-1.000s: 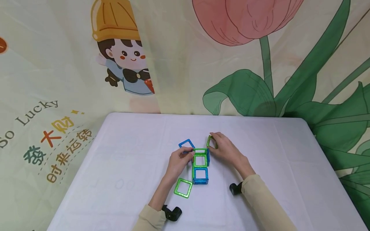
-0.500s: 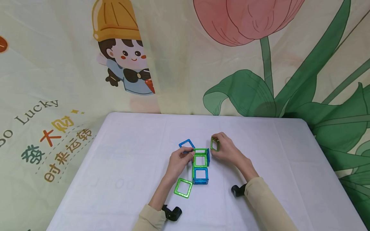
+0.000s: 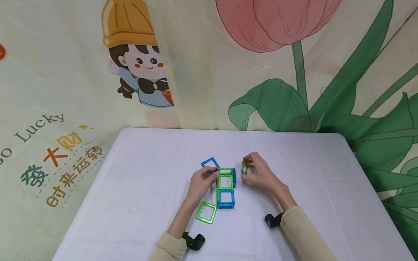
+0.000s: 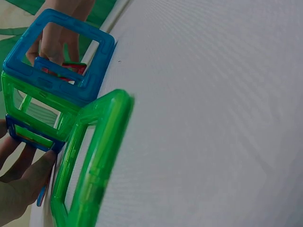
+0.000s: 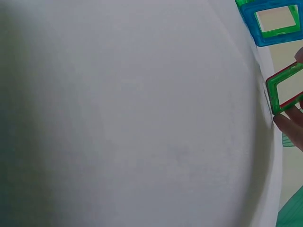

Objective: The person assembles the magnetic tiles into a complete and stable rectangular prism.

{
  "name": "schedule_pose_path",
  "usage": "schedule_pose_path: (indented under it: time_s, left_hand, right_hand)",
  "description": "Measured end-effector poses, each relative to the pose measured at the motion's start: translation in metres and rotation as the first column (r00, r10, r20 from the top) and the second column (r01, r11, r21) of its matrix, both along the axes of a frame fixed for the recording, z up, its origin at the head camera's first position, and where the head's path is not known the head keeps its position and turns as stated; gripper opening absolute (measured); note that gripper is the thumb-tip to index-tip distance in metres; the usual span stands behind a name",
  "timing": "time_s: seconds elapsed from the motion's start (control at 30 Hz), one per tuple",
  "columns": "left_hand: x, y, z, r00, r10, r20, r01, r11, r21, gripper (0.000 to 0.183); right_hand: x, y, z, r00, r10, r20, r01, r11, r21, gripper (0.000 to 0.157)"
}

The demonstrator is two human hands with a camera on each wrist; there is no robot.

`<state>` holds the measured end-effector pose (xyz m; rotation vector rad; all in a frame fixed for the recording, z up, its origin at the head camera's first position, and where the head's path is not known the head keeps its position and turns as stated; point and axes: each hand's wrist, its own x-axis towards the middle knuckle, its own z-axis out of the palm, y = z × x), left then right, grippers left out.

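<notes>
A box-like structure of green and blue magnetic tiles stands mid-table. The left hand pinches its far left corner between thumb and fingers; in the left wrist view its fingers are at a dark blue tile edge. To the right, apart from the structure, the right hand pinches a green square magnetic tile upright by its top and bottom. A red edge shows along that tile in the right wrist view, where the hand is mostly cut off by the frame.
A loose green square tile lies near the structure's front left. Behind the left hand lies a blue tile, partly hidden. All rest on a white-covered table, with a printed cloth behind.
The right hand has drawn the green tile away from the structure, to the right and slightly nearer, turning it more edge-on. The left hand and the structure have stayed in place.
</notes>
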<state>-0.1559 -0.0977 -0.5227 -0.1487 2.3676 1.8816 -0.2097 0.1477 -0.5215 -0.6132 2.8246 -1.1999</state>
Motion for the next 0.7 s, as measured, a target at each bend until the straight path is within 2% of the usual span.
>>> schedule_pose_path:
  time_s: [0.27, 0.7]
  left_hand:
    - [0.0, 0.0, -0.001, 1.0, 0.007, 0.009, -0.007, 1.0, 0.003, 0.029]
    - [0.0, 0.0, 0.002, 1.0, 0.007, 0.014, -0.007, 1.0, -0.004, 0.029]
  right_hand:
    - [0.008, 0.006, -0.005, 0.998, 0.016, -0.056, -0.019, 0.998, -0.055, 0.051]
    - [0.02, 0.01, 0.0, 0.996, 0.023, -0.087, -0.029, 0.997, -0.066, 0.053]
